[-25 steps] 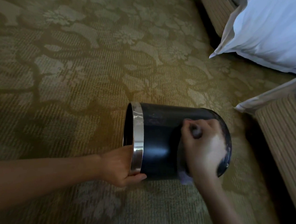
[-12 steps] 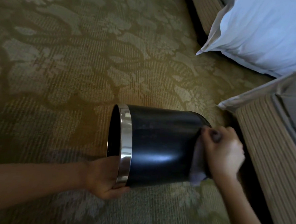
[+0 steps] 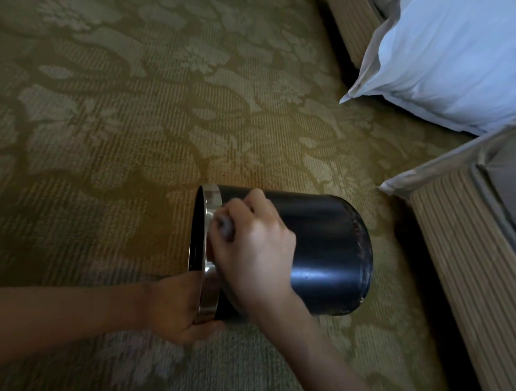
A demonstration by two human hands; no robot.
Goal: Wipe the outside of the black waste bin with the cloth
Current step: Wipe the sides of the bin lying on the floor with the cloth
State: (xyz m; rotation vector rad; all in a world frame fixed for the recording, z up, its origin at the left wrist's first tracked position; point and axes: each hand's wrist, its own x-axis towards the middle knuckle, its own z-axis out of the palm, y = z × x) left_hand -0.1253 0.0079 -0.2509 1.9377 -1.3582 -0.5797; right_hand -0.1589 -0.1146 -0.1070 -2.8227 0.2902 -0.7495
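Patterned carpet [image 3: 109,132], bed [image 3: 470,256] at right. Black waste bin [image 3: 323,247] on its side, mouth left. Left hand [image 3: 180,308] clamped on chrome rim [image 3: 209,286]; right hand [image 3: 253,249] closed round cloth [image 3: 226,228], pressing near rim. Prob. light, rigid, slick, apt to roll; best held at rim.

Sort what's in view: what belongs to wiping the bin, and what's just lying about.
In the job: bin, cloth, left hand gripping the rim, right hand pressing the cloth.
Lying about: pillow, bed base, carpet.
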